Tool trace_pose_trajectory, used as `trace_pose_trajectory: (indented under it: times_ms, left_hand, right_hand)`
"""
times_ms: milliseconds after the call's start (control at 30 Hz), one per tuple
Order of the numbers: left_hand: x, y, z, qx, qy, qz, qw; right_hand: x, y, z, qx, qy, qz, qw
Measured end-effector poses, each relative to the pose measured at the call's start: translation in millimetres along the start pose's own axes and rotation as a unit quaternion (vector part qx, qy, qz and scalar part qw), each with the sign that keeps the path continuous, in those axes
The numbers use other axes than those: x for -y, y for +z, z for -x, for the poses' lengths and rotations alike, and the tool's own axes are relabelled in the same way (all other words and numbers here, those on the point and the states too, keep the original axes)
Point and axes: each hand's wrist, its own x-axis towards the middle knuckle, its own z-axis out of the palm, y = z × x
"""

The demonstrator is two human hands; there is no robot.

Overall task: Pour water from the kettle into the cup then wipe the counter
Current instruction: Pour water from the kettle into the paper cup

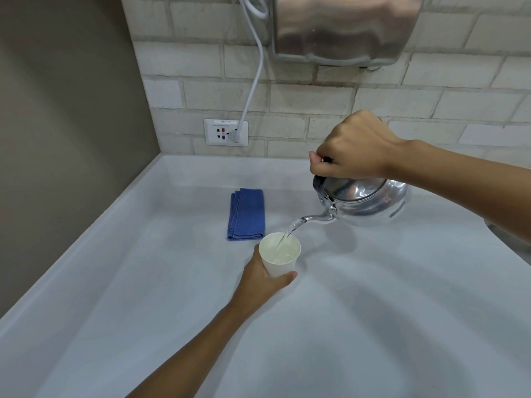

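A shiny metal kettle (370, 201) hangs tilted to the left above the white counter (359, 326). My right hand (355, 149) is shut on its top handle. A thin stream of water runs from the spout into a white paper cup (280, 255), which holds water and stands on the counter. My left hand (260, 280) wraps around the cup's lower side. A folded blue cloth (247, 214) lies flat on the counter just behind the cup.
A brick-tiled wall runs along the back with a socket plate (225, 132) and a white cable (254, 79) plugged in. A steel hand dryer (344, 30) hangs above. A grey wall (66, 124) borders the counter on the left.
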Motion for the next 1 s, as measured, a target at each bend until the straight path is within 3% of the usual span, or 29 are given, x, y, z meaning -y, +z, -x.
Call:
trace_pose_trajectory:
  times_ms: [367, 567, 833, 1000]
  left_hand:
    - [-2, -2, 1, 0.004, 0.007, 0.005, 1.000]
    - [-3, -1, 1, 0.004, 0.003, 0.006, 1.000]
    - [-1, -1, 1, 0.003, -0.013, 0.005, 1.000]
    - [-1, -1, 0, 0.008, -0.014, 0.007, 1.000]
  right_hand:
    - [-1, 15, 5, -0.027, 0.019, -0.026, 0.999]
    - [-3, 42, 15, -0.058, 0.114, -0.083, 0.988]
    - [-31, 106, 8, -0.015, 0.359, -0.199, 0.912]
    - [-46, 142, -6, -0.006, 0.441, -0.249, 0.862]
